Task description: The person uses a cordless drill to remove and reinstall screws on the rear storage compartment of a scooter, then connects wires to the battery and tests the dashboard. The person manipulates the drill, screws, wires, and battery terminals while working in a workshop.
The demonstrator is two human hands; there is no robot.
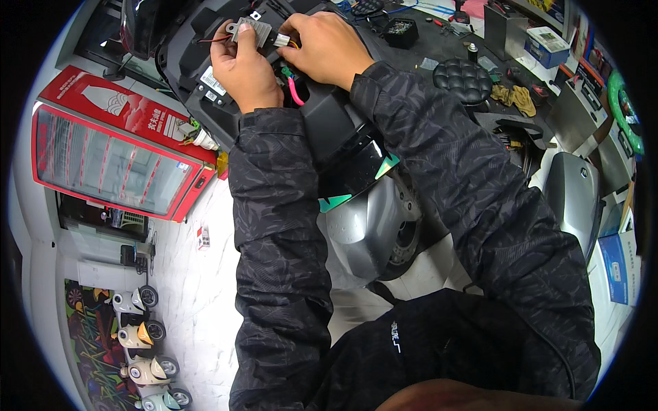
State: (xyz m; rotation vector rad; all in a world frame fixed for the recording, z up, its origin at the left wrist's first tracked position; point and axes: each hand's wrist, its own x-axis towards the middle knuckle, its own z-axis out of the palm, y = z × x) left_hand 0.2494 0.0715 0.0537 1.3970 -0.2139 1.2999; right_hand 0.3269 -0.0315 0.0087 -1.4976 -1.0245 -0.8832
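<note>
One finned grey module (260, 32) is held over black vehicle panelling (329, 115), long axis seemingly crosswise, in the closed grip of the left hand (248, 77); just right of the module, the right hand (332, 46) has a narrow, pinching grip on a white connector (282, 40), contact with the module unclear.

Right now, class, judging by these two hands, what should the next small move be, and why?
Probably a gentle check of how firmly the white connector sits, with the left hand steadying the finned grey module. The right hand has its fingers at the connector, right by the module's end, but the picture does not show whether it is fully seated.
</note>
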